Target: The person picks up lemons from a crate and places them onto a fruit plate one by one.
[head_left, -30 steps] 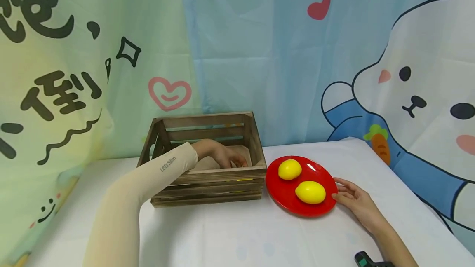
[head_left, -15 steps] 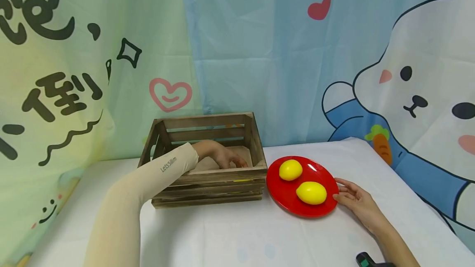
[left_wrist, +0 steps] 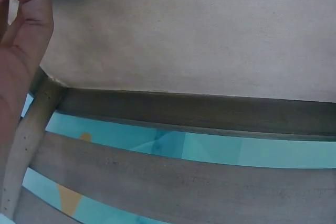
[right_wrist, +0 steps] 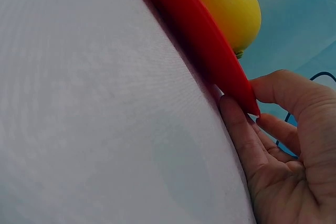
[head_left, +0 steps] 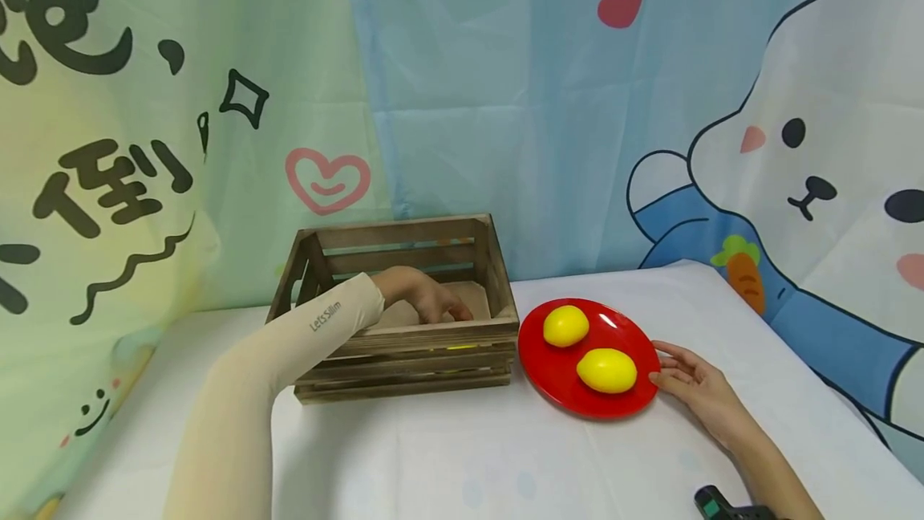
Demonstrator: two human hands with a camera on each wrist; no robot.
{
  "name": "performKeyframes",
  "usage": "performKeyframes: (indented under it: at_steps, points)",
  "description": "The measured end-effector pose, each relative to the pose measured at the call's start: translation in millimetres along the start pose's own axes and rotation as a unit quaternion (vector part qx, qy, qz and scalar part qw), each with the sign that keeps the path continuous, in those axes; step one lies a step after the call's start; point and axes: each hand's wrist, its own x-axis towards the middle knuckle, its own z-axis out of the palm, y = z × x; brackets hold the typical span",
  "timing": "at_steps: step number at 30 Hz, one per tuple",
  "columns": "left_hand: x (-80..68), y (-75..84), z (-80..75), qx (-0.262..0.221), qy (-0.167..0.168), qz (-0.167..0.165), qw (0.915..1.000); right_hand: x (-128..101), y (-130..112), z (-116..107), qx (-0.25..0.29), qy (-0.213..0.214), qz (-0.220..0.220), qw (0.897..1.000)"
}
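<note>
Left hand [head_left: 431, 303] inside wooden crate [head_left: 404, 359], grasp unclear; right hand [head_left: 693, 387] relaxed, fingertips touching red plate [head_left: 556, 379] rim.

Head: looks down across the white tabletop [head_left: 447, 456].
Left wrist: close inside the brown wooden slatted crate [left_wrist: 189, 114].
Right wrist: close at the round red plate [right_wrist: 202, 40] rim.
Shared: crate [head_left: 404, 343], plate [head_left: 556, 379].

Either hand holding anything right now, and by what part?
The right hand has its fingertips against the red plate's right rim, no closed grip. The left hand is down inside the wooden crate; any hold there cannot be told.
</note>
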Motion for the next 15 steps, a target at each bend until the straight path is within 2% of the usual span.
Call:
performKeyframes:
  at_steps: [7,15]
  points:
    - [-1.0,-0.5,-4.4,0.044,0.009,0.01,0.9989,0.9,-1.6,-0.2,0.011,0.004,-0.007,1.0]
    - [1.2,-3.9,-5.2,0.012,0.008,0.005,0.9999,-0.9,-2.3,1.5,0.019,0.003,-0.002,1.0]
